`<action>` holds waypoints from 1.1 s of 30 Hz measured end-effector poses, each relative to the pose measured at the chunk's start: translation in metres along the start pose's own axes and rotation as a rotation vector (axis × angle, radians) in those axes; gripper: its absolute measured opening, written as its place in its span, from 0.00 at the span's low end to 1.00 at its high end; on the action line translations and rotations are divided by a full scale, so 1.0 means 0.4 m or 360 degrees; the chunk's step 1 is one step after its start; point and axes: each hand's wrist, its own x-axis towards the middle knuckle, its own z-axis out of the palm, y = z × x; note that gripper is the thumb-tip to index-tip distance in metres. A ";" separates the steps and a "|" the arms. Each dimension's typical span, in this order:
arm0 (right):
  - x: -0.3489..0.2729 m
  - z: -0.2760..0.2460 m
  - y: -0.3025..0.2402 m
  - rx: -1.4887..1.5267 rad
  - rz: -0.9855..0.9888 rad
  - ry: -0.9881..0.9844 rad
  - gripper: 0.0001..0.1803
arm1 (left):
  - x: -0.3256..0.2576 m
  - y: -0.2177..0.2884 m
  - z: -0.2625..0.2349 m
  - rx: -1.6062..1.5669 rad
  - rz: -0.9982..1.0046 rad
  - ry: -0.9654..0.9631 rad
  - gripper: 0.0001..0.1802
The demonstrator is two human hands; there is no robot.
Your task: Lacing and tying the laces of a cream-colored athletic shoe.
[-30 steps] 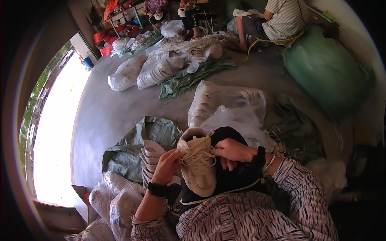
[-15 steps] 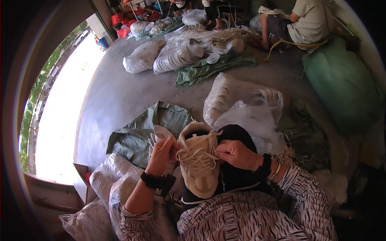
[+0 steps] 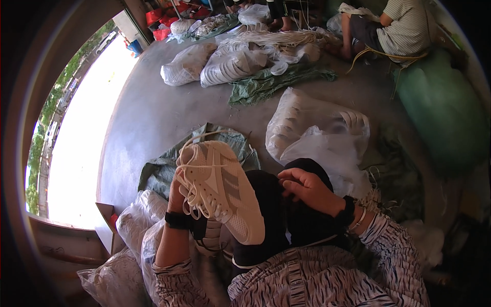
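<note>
A cream sneaker [image 3: 236, 199] with grey side stripes is tilted on its side above my left thigh, its toe toward me. My left hand [image 3: 175, 197] grips it from the left near the heel and lace side; the shoe hides most of those fingers. Its cream laces run through the eyelets, and a loose end arcs over the heel opening. To the right, apart from the shoe, my right hand [image 3: 309, 190] hovers over the dark cloth on my lap [image 3: 268, 187]. Its fingers are loosely bent and a little apart, with nothing visible in them.
Clear plastic bags of pale shoe parts [image 3: 317, 128] lie ahead, with more bags [image 3: 140, 220] at my left. A green woven sack [image 3: 158, 171] is on the floor just beyond the shoe. A seated person [image 3: 404, 25] is at the far right, beside a large green bundle [image 3: 440, 107].
The sneaker has turned from toe-down between both hands onto its side, moving left and up in my left hand. My right hand has let go of the laces and moved right.
</note>
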 end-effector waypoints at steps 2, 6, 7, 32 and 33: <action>0.017 -0.002 -0.043 0.0070 -0.0199 0.0162 0.22 | -0.003 0.020 0.018 0.0069 0.0259 0.0096 0.21; 0.057 0.030 -0.113 0.0054 -0.0342 0.0137 0.24 | 0.019 -0.002 0.115 0.1288 0.0811 0.0149 0.19; 0.052 0.034 -0.134 0.0010 -0.0327 0.0125 0.25 | 0.035 -0.005 0.153 0.0611 0.0503 0.0027 0.21; -0.015 0.015 0.064 0.0593 0.0298 0.0366 0.16 | 0.262 -0.418 -0.261 0.1147 0.0053 0.0752 0.21; -0.016 0.006 0.071 0.0551 0.0270 0.0339 0.16 | 0.258 -0.370 -0.199 0.0315 -0.0072 0.0644 0.21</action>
